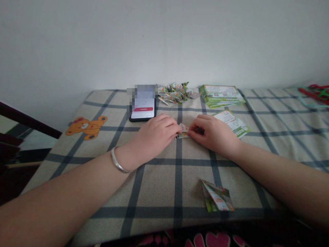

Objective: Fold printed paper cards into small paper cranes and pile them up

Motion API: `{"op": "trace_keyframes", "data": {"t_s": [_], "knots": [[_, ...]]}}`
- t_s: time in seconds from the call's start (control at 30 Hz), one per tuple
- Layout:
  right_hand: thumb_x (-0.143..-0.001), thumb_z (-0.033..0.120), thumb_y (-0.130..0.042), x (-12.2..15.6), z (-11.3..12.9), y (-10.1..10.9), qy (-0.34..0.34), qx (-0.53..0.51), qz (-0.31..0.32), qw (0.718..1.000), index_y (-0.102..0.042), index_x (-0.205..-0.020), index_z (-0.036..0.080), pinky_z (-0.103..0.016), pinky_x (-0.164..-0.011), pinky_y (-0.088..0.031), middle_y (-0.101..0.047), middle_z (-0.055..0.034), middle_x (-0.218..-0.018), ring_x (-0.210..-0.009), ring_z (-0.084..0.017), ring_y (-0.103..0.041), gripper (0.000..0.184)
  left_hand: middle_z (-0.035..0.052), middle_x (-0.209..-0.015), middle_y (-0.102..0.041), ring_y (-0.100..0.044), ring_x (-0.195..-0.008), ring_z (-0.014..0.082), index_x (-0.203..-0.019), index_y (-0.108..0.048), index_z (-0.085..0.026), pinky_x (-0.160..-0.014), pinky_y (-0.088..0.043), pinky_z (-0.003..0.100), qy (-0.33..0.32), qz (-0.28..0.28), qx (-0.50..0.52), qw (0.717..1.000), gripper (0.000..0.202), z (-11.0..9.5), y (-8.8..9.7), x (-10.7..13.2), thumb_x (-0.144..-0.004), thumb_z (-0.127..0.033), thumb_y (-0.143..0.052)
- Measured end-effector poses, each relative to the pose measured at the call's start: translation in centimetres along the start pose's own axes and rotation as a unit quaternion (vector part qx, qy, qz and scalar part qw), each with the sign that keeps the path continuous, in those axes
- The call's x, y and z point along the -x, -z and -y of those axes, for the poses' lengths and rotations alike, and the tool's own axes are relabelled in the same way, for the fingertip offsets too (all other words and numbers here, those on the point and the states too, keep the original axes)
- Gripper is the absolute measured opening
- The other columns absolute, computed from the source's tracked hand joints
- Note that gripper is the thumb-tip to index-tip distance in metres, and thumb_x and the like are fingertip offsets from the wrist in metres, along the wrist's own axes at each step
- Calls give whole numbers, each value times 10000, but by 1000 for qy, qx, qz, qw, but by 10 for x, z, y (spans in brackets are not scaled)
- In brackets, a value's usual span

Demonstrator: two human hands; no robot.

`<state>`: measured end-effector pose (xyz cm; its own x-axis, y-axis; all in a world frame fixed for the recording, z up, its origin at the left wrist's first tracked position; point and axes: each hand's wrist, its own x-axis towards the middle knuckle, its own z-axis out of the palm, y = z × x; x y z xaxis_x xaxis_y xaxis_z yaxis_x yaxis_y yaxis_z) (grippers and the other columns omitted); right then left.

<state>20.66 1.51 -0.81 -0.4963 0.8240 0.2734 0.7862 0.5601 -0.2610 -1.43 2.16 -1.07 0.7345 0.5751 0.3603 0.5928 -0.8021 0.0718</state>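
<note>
A small folded piece of green-and-orange printed paper lay on the grey checked cloth of the counter, near its middle, pinched from both sides. The left hand, a silver bangle on its wrist, and the right hand both gripped it with closed fingertips. A loose green-and-white leaflet lay just behind the right hand. Further back sat a black smartphone, a heap of folded paper pieces and a leaflet stack. Another half-folded leaflet lay nearer the person.

Most of the folded paper hides under fingers; phone top blurred.
</note>
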Motion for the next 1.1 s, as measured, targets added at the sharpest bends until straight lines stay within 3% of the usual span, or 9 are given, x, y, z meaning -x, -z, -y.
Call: {"op": "trace_keyframes", "data": {"t_s": [0.4,0.67,1.1], "knots": [[-894,229,-605,-1,-11,5,37,68,-21,997,-644,-822,155,-311,-712,-390,-624,-60,-808,-783,-207,-565,110,17,-982,-699,-583,-1051,188,-981,-699,-192,-966,-470,349,-49,-27,96,994,138,12,-2,3,-896,-143,-602],[-889,231,-610,-1,-12,5,39,70,-24,997,-642,-822,161,-307,-708,-391,-630,-55,-802,-773,-204,-569,102,33,-1027,-677,-575,-1084,193,-1051,-704,-210,-983,-485,368,-53,-26,61,996,253,7,-1,3,-884,-76,-568],[-882,241,-621,-1,-12,5,40,83,-30,995,-649,-831,162,-309,-684,-400,-648,-55,-791,-758,-202,-572,98,50,-1066,-661,-573,-1105,223,-1169,-678,-245,-979,-503,427,-80,3,-21,997,278,1,1,6,-945,-180,-528]]}}
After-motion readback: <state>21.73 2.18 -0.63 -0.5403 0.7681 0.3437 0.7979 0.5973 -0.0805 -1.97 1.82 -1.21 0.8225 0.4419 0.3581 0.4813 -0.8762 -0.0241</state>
